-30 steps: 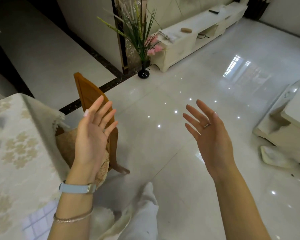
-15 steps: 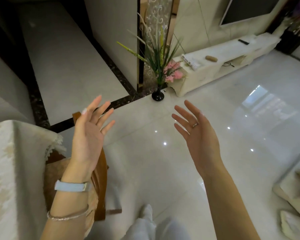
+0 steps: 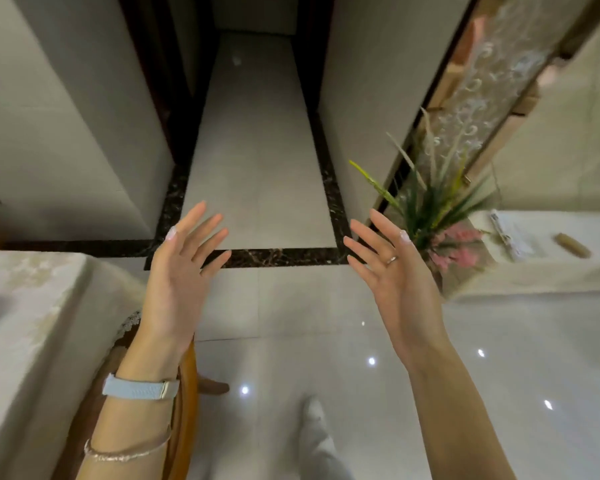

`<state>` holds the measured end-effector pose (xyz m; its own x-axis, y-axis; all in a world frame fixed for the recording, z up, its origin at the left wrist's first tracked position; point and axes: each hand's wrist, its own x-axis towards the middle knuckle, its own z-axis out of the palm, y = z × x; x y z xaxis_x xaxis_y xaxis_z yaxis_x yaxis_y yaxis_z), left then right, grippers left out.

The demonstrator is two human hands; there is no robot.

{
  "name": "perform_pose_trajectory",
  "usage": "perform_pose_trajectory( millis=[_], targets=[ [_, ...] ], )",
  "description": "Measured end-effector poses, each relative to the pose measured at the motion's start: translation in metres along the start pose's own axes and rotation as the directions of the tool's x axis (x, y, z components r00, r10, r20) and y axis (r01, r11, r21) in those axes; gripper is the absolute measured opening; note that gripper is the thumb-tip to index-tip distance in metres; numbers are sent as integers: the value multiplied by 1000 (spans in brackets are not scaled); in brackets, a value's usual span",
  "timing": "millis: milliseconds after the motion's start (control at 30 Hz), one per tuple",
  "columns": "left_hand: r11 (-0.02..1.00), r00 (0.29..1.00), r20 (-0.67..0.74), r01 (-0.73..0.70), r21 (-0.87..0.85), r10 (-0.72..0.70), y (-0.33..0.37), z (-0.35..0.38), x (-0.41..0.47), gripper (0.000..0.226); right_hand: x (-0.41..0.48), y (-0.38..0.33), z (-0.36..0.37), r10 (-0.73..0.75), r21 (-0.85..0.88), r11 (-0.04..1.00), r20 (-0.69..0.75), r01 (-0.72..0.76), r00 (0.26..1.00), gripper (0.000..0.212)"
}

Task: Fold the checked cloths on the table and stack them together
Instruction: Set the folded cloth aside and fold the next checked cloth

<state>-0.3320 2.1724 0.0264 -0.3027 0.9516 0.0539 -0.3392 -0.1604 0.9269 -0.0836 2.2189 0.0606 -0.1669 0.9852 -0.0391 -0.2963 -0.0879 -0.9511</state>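
Holds left hand and right hand up over the glossy floor, palms turned toward each other, well apart, fingers straight and spread, gripping nothing. Wears a pale blue watch band and a thin bracelet on the left wrist, a ring on the right hand. Stands by the table at left (cream patterned cover), a wooden chair just beside it. Cannot tell where the checked cloths lie. Faces a corridor, a potted plant behind the right hand.
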Motion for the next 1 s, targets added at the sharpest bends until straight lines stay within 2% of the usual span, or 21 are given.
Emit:
perform_pose_trajectory(
  millis=[167, 300, 500, 667, 767, 1000],
  targets=[
    [996, 976, -206, -66, 56, 76, 1, -9, 53, 49, 114, -4, 23, 85, -55, 996, 184, -76, 979, 42],
    [987, 915, -380, -90, 132, 134, 12, -28, 79, 51, 184, 8, 69, 154, -78, 988, 342, -135, 927, 41],
    [980, 761, -619, -136, 144, 196, 20, -83, 113, 50, 263, 53, 165, 257, -137, 966, 579, -218, 774, 41],
    [973, 627, -747, -189, 132, 223, 30, -143, 149, 52, 315, 84, 253, 281, -200, 959, 735, -200, 617, 42],
    [969, 567, -791, -202, 139, 231, 40, -174, 173, 52, 345, 93, 308, 302, -228, 953, 788, -201, 536, 40],
    [961, 420, -871, -213, 179, 255, 73, -232, 220, 55, 401, 111, 419, 308, -232, 946, 862, -225, 403, 40]
  ],
)
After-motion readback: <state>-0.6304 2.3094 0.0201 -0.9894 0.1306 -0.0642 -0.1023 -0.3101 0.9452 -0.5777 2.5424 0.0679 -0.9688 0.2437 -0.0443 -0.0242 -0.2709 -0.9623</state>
